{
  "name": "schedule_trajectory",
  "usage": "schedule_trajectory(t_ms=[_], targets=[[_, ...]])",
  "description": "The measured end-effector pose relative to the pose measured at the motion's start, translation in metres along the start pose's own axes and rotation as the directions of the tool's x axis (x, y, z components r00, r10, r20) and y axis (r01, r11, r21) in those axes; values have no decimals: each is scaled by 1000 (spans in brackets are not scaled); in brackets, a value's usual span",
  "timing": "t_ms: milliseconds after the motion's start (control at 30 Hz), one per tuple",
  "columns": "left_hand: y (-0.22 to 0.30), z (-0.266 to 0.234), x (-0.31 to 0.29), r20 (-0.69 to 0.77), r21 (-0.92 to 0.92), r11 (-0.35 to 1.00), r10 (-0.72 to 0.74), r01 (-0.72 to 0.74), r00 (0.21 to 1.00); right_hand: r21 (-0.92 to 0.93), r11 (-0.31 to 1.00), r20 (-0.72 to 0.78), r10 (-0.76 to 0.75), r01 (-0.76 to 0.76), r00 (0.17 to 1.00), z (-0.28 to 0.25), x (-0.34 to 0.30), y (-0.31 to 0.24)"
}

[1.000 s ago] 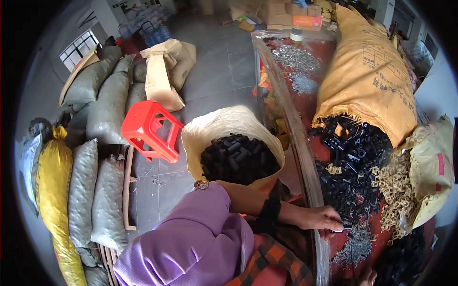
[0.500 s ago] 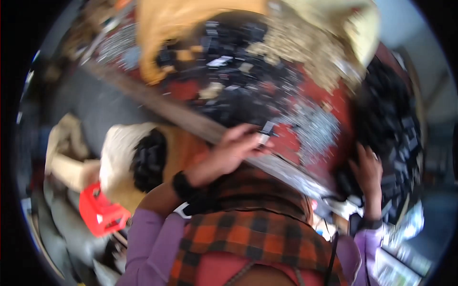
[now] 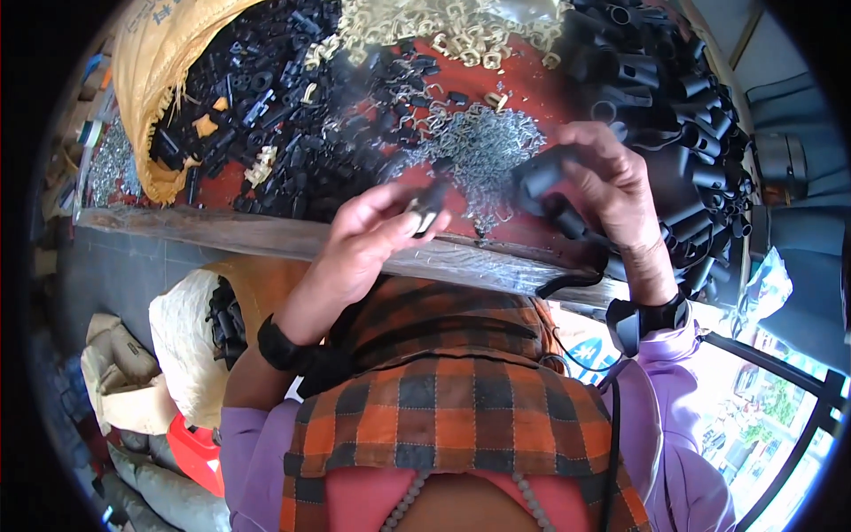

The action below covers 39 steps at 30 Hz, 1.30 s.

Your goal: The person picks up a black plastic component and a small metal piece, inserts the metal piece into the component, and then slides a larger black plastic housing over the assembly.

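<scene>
Probably light, stiff and slick, the black tube (image 3: 537, 180) sits over the table (image 3: 529, 86) by the metal clips (image 3: 483, 152), best held by its rounded sides, where our right hand (image 3: 620, 191) grips it, our left hand (image 3: 362, 241) pinching a small dark part (image 3: 431, 197).

We hold our left hand (image 3: 365, 244) in a pinch, thumb extended toward the right and fingers curled opposite it. Our left forearm (image 3: 310, 306) slants upward to the right. We raise our right hand (image 3: 620, 199) slightly higher, fingers bent inward toward the left, above a nearly upright right wrist (image 3: 651, 270). Both hands stand apart.
</scene>
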State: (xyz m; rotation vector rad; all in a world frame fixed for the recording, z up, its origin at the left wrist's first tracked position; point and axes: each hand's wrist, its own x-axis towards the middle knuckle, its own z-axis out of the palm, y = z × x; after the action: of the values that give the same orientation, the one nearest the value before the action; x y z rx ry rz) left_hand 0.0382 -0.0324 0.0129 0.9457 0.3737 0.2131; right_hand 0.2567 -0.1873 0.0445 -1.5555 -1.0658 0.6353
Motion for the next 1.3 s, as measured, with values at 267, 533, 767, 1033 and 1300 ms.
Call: schedule_trajectory(t_ms=[267, 533, 767, 1033, 1300], targets=[[-14, 14, 13, 228, -353, 935, 118, -31, 967, -84, 969, 119, -222, 232, 968, 37, 1, -16], [-17, 19, 10, 360, 167, 971, 102, -171, 927, -436, 868, 55, -238, 238, 970, 52, -13, -13], [-6, 40, 4, 473, 462, 830, 68, -313, 878, -346, 921, -137, -240, 181, 961, 42, -26, 7], [-11, 47, 13, 570, 548, 696, 96, -465, 816, -643, 755, -331, -424, 128, 843, 16, -36, -4], [-27, 57, 19, 617, 522, 607, 216, -599, 757, -857, 498, -153, -492, 133, 857, 4, -39, 10]])
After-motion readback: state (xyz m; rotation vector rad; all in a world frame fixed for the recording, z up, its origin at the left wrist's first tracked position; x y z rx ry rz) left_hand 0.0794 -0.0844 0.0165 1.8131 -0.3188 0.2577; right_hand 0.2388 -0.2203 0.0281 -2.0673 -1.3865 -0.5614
